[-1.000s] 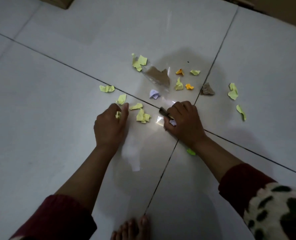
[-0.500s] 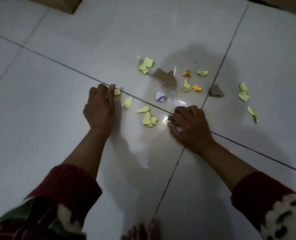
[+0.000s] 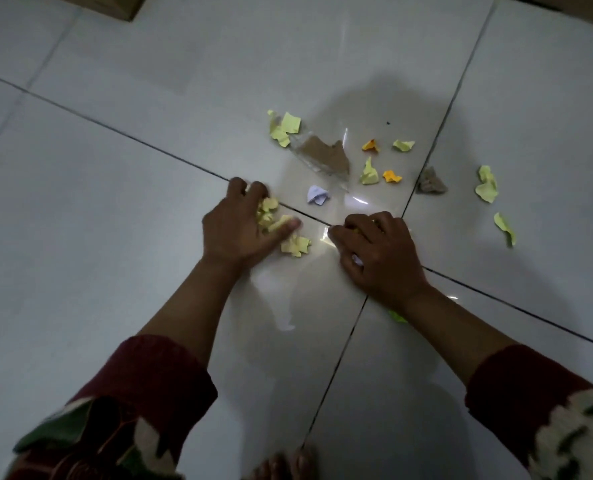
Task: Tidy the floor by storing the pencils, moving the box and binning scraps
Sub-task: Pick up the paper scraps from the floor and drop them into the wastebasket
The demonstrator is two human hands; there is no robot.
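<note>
Yellow paper scraps (image 3: 269, 214) bunched between left hand (image 3: 232, 230) fingers (image 3: 253, 194) and thumb.

Both arms reach forward and down, forearms bare, dark red sleeves pushed up. The left hand (image 3: 238, 227) lies knuckles up, fingers curled around yellow paper scraps (image 3: 268, 213) gathered against its palm. The right hand (image 3: 378, 251) presses down beside it, fingers bunched over small scraps.

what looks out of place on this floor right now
Torn, crumpled paper scraps litter the tiles: yellow scraps, an orange scrap, a white scrap and brown card. The left hand is gathering yellow ones; the right hand clutches more.
</note>
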